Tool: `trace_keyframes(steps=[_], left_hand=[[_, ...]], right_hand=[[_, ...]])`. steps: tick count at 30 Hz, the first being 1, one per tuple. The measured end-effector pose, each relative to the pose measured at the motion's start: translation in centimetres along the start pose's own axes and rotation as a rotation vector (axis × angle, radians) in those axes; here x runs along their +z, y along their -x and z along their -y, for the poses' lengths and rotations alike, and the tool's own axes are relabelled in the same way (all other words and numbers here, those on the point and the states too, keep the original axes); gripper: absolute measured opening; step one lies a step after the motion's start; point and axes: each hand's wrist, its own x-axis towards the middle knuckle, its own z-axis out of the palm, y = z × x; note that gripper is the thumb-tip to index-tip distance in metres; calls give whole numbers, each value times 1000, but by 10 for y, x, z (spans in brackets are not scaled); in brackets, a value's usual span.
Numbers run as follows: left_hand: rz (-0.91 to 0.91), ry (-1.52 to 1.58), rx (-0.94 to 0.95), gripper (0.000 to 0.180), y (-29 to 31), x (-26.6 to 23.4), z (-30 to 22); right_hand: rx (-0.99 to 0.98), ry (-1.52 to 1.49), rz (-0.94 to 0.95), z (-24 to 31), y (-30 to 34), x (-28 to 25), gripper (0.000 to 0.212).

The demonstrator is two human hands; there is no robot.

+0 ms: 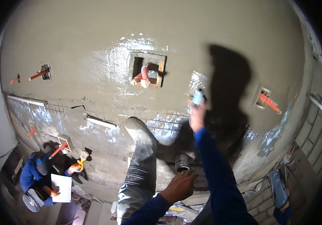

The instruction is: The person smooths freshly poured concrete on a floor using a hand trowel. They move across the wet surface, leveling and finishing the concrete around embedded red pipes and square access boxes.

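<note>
My right hand [197, 116] reaches up to the wet grey plaster wall [82, 33], closed round the light teal handle of a plastering trowel [197, 97]. A shiny rectangular patch beyond the handle may be its blade or wet plaster; I cannot tell which. Lower down, my left hand [179, 184] is closed, its fingers curled out of sight beside a dark, round, can-like container [182, 162]. Whether it grips that container or something else is hidden. Left of these, my leg in pale, stained trousers [138, 172] ends in a plaster-covered boot [134, 125] against the wall.
A recessed box [163, 69] with red pipes opens in the plaster. Red pipe stubs [269, 102] stick out on both sides. Wire mesh [168, 123] shows along the plaster's lower edge. At lower left, a co-worker [35, 170] holds a brush [83, 155] and a white board [62, 187].
</note>
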Motion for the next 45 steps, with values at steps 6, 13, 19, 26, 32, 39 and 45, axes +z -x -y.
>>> trace_keyframes(steps=[6,13,19,26,32,39,45], left_hand=[[-12,28,33,36,3,-12,-9],[-98,20,73,48,7,-36,-5],[-29,83,15,49,10,-62,-12],[-101,115,73,51,12,-71,-15],[-146,116,120,53,10,-68,-11],[-107,132,73,56,9,-71,-13],[-58,81,54,67,3,-73,-10]], right_hand=[[-137,440,-214,97,-43,-137,38],[-763,907,603,190,-149,82,43],[-862,1110,751,201,-150,205,33],[-1045,1086,780,184,-150,212,39],[-1055,1047,782,172,-158,213,44],[-755,1161,954,188,-159,224,50],[-709,1216,995,205,-154,237,54]])
